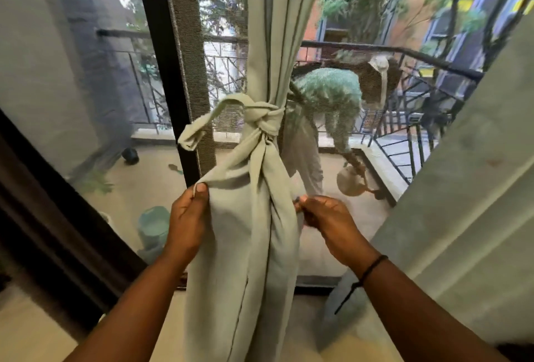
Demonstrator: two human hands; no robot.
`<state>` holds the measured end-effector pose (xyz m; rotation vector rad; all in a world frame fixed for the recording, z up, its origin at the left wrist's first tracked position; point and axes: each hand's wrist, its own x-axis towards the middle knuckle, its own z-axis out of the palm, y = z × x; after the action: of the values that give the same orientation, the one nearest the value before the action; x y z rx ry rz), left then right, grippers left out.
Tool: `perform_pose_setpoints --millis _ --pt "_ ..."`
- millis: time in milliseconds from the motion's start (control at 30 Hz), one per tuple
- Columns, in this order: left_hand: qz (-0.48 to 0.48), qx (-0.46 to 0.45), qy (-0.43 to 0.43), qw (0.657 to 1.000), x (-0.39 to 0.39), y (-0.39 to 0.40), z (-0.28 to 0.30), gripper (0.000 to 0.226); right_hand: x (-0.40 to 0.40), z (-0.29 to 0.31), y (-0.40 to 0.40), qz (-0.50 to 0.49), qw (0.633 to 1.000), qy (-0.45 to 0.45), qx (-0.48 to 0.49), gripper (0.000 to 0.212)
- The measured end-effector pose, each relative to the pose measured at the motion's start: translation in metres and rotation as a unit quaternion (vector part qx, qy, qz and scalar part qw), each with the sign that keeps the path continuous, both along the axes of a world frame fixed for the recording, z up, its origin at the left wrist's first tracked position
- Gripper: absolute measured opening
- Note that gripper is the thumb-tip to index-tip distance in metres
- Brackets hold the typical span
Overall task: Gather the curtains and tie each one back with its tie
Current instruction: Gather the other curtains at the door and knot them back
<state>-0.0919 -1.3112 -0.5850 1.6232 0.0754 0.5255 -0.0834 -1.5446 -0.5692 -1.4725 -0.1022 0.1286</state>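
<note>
Head view showed me a dark door frame [161, 52] running up the left of the picture, with a mesh screen [187, 43] just beside it and a balcony railing [375, 52] behind. Low on the balcony floor at the left stood a pale green bucket [153, 225].

My left hand [187, 223] pinched the left edge of the curtain [248, 231] between thumb and curled fingers, just under the knot. I saw the curtain hanging in the middle of the picture, in front of the screen, its long axis upright from the top edge down past my wrists. It was pale sage green, plain cloth, gathered into narrow folds above and bulging out wider below. A tie [260, 113] of the same cloth circled it at the narrowest point, lying crosswise to the curtain. The tie was knotted at the front, and one loose end [196, 130] stuck out to the left and drooped downward.

My right hand [326, 217] touched the curtain's right edge at the same height as the left, fingers curled inward; whether they pinched cloth I could not tell, as the fingertips were blurred. A dark cord [370, 272] ringed that wrist.

Beyond the screen, right of the curtain, a person [326, 101] in pale green clothes bent forward on the balcony. A second curtain [476, 188] of the same colour filled the right side, slanting across the picture.
</note>
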Motion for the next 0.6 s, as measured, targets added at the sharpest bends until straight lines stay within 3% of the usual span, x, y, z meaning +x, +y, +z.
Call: perform_pose_setpoints --millis 133,233,333,400,467,600 --pt "0.079 0.153 -0.077 0.982 0.008 0.031 0.005 0.017 -0.005 0.001 0.019 -0.109 0.984 -0.071 -0.119 0.023" --pt "0.131 0.136 -0.094 0.978 0.015 0.034 0.02 0.023 -0.013 0.004 0.033 -0.185 0.956 -0.159 -0.165 0.014" --pt "0.117 0.071 -0.062 0.989 0.028 0.033 0.025 0.026 -0.02 0.012 0.038 -0.116 0.954 -0.207 -0.185 0.01" --pt "0.104 0.125 -0.081 0.983 0.031 0.042 0.022 0.033 -0.016 0.017 0.026 -0.085 0.928 -0.222 -0.288 0.019" --pt "0.071 0.254 -0.108 0.959 0.032 0.057 0.017 0.048 -0.007 0.021 0.007 -0.108 0.881 -0.239 -0.394 0.022" --pt "0.039 0.519 -0.137 0.843 0.039 0.072 0.008 0.077 0.003 0.021 -0.029 -0.153 0.795 -0.27 -0.521 0.047"
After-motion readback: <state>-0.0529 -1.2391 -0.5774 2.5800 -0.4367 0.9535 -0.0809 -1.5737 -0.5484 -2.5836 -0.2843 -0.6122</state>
